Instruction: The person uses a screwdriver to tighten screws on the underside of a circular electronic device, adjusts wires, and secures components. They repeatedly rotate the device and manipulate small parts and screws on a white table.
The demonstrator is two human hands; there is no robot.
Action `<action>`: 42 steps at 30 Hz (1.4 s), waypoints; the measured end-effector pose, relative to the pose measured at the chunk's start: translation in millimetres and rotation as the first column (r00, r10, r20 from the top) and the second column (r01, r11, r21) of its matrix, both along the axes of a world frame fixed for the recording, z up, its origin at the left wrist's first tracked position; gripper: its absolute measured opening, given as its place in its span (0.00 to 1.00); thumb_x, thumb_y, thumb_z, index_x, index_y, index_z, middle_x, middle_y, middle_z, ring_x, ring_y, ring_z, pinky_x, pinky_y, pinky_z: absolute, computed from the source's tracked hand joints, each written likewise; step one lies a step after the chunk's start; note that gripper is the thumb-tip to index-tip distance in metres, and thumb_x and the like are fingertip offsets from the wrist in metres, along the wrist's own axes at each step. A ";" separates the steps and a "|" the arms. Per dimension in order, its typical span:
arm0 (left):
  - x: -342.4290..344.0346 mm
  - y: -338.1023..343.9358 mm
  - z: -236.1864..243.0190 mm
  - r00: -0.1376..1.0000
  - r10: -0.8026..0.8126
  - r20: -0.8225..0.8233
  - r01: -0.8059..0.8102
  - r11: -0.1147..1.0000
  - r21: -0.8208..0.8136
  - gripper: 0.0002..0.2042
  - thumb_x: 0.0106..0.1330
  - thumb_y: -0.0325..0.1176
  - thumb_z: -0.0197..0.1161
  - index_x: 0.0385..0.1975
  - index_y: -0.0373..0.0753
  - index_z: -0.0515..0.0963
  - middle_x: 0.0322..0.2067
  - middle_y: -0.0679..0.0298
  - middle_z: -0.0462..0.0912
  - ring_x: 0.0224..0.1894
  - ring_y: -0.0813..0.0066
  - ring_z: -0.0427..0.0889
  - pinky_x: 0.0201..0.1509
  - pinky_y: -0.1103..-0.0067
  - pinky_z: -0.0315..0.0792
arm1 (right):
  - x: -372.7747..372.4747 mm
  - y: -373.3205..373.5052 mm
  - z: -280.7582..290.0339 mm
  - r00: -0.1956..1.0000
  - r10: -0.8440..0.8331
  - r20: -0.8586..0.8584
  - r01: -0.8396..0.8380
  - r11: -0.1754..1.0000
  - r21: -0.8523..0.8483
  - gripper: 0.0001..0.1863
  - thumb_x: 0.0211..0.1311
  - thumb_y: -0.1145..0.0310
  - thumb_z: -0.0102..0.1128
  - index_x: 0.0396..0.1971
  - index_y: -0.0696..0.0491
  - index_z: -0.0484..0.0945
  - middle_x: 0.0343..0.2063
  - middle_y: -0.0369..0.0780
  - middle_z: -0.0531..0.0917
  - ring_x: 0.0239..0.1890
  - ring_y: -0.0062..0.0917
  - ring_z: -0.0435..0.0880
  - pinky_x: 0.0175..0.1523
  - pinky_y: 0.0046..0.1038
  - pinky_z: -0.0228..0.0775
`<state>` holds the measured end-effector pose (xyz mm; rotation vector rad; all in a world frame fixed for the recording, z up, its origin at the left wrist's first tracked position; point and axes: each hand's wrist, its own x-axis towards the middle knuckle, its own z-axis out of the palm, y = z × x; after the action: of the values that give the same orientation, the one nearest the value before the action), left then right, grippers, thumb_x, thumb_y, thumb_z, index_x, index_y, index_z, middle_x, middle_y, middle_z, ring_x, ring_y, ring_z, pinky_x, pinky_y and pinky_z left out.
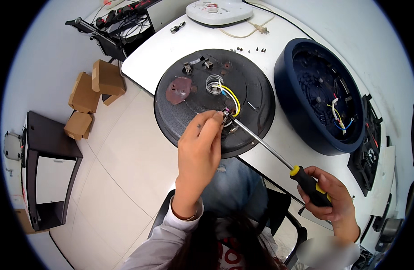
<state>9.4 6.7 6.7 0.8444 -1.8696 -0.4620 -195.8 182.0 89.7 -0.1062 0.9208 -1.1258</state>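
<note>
My right hand (328, 193) grips the black and yellow handle of a long screwdriver (272, 149). Its steel shaft slants up and left to a small metal part (228, 115) on a round black metal base plate (198, 128). There my left hand (201, 139) pinches with its fingertips beside the screwdriver's tip; what lies between them is mostly hidden. Yellow and white wires (236, 96) curve from that part toward a coil spring (214, 84) in the middle of the plate. Two metal clips (187, 68) stand on the plate's far left.
A dark blue round housing (285, 108) with loose wires inside stands at the right, a black tool case (371, 148) behind it. Small screws (240, 49) lie beyond the plate. A white appliance base (219, 13) with a plug cord sits at the back. Cardboard boxes (83, 92) are on the floor left.
</note>
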 end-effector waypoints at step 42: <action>2.3 -0.6 -1.7 0.996 0.079 0.034 -0.075 0.991 -0.112 0.10 0.50 0.14 0.60 0.32 0.31 0.76 0.32 0.54 0.81 0.36 0.58 0.81 0.49 0.70 0.73 | 13.7 9.5 -10.2 0.437 0.060 -0.898 -0.332 0.938 -0.099 0.19 0.62 0.66 0.56 0.48 0.61 0.69 0.29 0.44 0.79 0.19 0.22 0.76 0.24 0.17 0.67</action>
<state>11.7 6.1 5.0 0.8535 -1.8725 -0.2934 -182.1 191.4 79.5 -1.1180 1.6364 -0.9192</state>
